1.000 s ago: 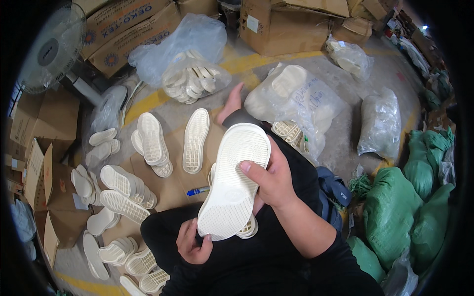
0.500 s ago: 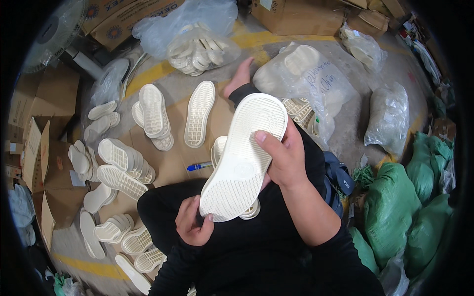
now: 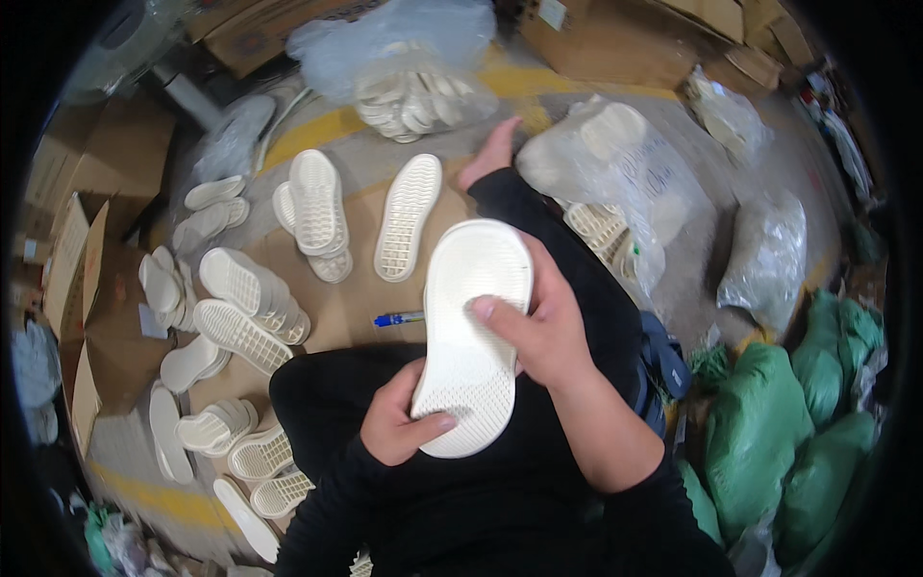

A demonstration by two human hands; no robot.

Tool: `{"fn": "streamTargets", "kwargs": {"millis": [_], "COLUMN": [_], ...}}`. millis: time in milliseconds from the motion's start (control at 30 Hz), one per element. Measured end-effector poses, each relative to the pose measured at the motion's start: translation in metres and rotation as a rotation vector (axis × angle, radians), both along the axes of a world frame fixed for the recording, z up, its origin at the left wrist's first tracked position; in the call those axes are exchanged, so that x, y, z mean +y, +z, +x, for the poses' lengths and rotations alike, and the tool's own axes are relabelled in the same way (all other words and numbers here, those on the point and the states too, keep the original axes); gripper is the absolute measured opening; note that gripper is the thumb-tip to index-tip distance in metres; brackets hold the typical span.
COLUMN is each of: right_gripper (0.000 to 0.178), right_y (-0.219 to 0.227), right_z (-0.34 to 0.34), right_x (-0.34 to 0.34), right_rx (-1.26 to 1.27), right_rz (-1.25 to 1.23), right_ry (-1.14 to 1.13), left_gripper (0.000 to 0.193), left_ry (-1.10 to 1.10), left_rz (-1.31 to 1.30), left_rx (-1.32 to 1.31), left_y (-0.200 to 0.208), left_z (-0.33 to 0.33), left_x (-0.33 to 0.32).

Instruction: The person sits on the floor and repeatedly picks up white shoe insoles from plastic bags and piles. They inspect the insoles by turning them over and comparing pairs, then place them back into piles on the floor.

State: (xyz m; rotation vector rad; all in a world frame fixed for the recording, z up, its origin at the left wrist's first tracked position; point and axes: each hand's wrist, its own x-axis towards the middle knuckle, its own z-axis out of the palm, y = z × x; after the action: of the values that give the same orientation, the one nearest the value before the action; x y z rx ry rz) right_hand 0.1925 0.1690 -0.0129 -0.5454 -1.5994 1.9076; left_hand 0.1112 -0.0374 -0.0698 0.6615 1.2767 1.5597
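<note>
A cream shoe sole (image 3: 471, 356) is held nearly upright over my lap, its finely textured face turned up. My right hand (image 3: 540, 332) grips its upper right side, with the thumb lying across the middle. Around the lower left edge my left hand (image 3: 402, 423) is closed, thumb pressed on the face. The fingers behind the sole are hidden. Just left of it, a blue marker (image 3: 398, 318) lies on the cardboard sheet (image 3: 351, 298). Beyond that rests a single sole (image 3: 409, 216) with its grid side showing.
Stacked soles (image 3: 252, 293) stand at the left, near an open cardboard box (image 3: 120, 317). Clear bags of soles (image 3: 423, 96) lie at the back, with another bag (image 3: 615, 159) beyond my leg. Green sacks (image 3: 760, 433) fill the right side. A fan (image 3: 120, 48) stands far left.
The sole has turned more upright, its top end coming down and left. My left hand has moved right and up, taking a fuller grip on the lower edge. The whole view has shifted slightly.
</note>
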Motion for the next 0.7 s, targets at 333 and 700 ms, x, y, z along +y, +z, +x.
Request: {"fn": "streamTargets", "kwargs": {"millis": [333, 700], "right_gripper": [0.067, 0.028], "right_y": [0.075, 0.082], "right_z": [0.021, 0.027], "right_x": [-0.042, -0.090], "right_rx": [0.687, 0.936], "right_rz": [0.709, 0.503], "right_ry": [0.729, 0.867], "left_gripper": [0.058, 0.051], "left_ry": [0.655, 0.660], "left_rz": [0.374, 0.461], "left_rx": [-0.090, 0.365], "left_y": [0.042, 0.079], "left_z": [-0.033, -0.015], "left_x": [0.054, 0.024]}}
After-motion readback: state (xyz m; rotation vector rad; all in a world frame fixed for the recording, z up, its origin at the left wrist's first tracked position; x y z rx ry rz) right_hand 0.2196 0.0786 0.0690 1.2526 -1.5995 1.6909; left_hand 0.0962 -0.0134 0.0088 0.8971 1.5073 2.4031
